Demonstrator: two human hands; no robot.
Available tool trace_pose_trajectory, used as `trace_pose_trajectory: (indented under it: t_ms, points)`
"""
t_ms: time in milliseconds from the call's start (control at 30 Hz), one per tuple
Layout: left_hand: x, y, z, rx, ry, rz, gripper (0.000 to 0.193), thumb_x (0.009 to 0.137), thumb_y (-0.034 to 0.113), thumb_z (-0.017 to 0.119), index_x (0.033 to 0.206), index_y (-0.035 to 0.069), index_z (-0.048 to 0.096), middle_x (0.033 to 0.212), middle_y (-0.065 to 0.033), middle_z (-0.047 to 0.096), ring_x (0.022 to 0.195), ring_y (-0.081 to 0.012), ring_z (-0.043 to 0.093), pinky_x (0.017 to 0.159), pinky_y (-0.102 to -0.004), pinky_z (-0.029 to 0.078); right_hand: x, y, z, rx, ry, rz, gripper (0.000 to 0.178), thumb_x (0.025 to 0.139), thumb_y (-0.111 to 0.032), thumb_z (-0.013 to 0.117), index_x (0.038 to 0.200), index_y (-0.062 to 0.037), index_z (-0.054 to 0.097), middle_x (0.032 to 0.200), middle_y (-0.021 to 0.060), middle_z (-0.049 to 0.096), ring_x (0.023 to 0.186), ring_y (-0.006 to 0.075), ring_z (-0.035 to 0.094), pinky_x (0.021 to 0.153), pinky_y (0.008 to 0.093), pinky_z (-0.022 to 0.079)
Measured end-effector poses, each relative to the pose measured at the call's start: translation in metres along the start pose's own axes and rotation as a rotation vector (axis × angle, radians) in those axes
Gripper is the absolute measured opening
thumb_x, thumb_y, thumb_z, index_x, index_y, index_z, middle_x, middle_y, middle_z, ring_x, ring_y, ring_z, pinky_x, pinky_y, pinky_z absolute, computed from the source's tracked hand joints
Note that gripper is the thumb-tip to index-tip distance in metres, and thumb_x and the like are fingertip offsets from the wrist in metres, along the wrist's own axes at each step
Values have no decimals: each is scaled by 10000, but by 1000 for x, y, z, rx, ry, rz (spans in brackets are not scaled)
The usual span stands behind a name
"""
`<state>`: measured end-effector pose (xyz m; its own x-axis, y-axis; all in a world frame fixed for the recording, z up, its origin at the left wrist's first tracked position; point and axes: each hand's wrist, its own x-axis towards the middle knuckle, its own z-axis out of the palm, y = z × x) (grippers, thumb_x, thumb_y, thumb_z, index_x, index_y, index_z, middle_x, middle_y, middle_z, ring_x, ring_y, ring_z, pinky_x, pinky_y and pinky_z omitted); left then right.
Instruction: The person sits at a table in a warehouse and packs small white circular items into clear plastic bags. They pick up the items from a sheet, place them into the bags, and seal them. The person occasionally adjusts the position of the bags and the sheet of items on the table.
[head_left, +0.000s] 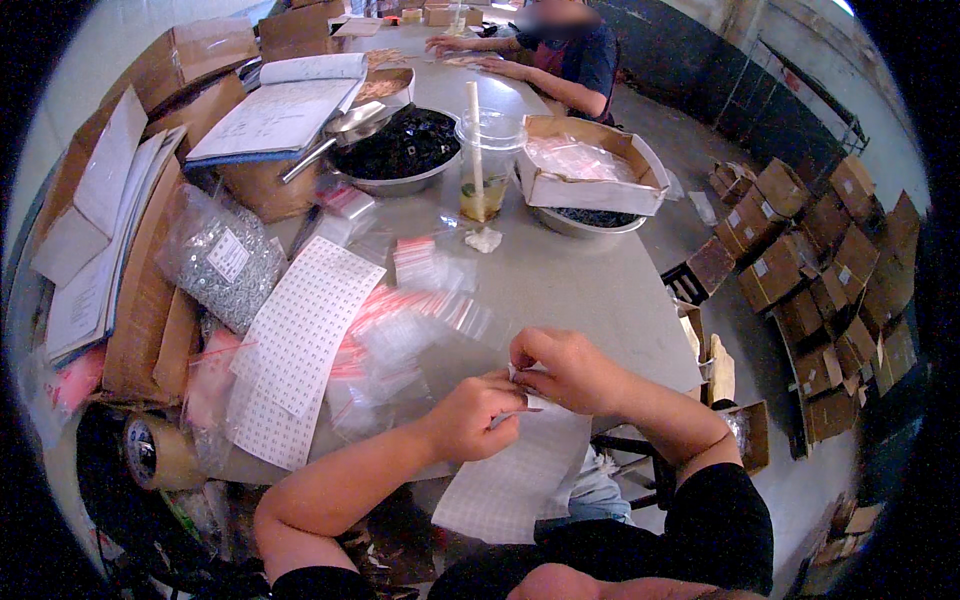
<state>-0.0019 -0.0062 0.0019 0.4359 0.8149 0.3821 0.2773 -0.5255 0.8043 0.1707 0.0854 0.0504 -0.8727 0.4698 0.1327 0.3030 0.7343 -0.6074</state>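
Observation:
My left hand [478,418] is closed on the upper edge of a pale gridded label sheet [515,478], which hangs down over my lap. Close against it, my right hand [572,371] is closed in a pinch at the sheet's top. A bit of white shows by the fingertips, too small to make out. To the left on the table lie printed sticker sheets [305,345], overlapping. Beside them spread several small clear zip bags [395,335] with red strips, and another stack of zip bags [430,265] sits farther back.
A bag of metal washers [225,255], a tape roll [160,452] and a cardboard box [150,330] line the left. Behind stand a bowl of black parts [400,150], a drink cup [487,165] and an open box [590,165] on another bowl. A person [570,60] sits across; cartons [800,270] stack right.

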Motion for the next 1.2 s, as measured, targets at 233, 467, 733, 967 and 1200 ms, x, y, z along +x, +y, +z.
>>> trace_pose_trajectory:
  t_ms: [233,467,733,967,1200]
  points:
    - [-1,-3,3,41,-1,-24,150,716,93,546,776,-39,585,785,-211,586,805,-393,558,729,-453,461,-2,1,3,-175,17,-168,173,836,-185,616,936,-74,527,890,153,610,860,378,597,740,456,477]
    - [-2,-4,4,-5,65,21,221,715,76,549,878,-32,652,889,-227,632,941,-391,600,818,-427,489,19,17,-23,303,-194,124,201,848,-187,619,968,-62,518,883,150,606,840,356,597,741,438,474]
    - [3,-3,0,-3,-9,1,223,717,73,542,876,-35,655,869,-223,635,921,-386,608,815,-436,488,74,56,6,-53,-185,216,258,794,-89,679,956,-45,484,814,97,583,728,245,556,679,356,460]
    - [2,-7,6,-19,-8,6,252,722,85,543,904,-39,666,876,-217,640,905,-383,607,808,-431,487,72,99,-6,-154,-210,34,238,818,-258,646,894,-41,584,933,145,608,933,333,548,813,421,449]
    - [1,-10,8,-10,24,-6,260,731,88,553,922,-34,680,925,-226,659,990,-361,617,875,-421,476,73,94,-3,-264,-132,79,324,809,-382,658,861,-63,647,1000,173,604,1071,369,489,926,462,387]
